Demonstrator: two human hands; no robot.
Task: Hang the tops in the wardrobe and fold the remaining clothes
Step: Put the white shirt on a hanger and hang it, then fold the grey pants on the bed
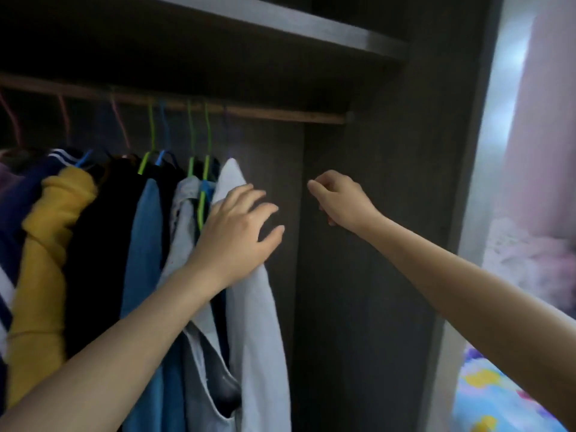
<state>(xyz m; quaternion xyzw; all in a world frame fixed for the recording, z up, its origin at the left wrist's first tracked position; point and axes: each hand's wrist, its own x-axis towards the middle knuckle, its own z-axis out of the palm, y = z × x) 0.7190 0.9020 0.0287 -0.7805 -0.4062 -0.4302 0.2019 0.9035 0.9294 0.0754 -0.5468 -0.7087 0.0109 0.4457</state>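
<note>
Tops (146,244) line the wardrobe (374,244) rail (265,113) on hangers, a pale top (261,307) last in the row. Left hand (237,226) rests on it, fingers spread; right hand (343,201) hovers beside, fingers curled round nothing. Hanging looks well along, I'd judge. Anything left to fold is out of sight.

Wardrobe rail (280,114) with tops (143,244) on hangers (151,126)

dim wardrobe (358,244) interior | daylight from right | soft blur | wide-angle edge bending
</note>
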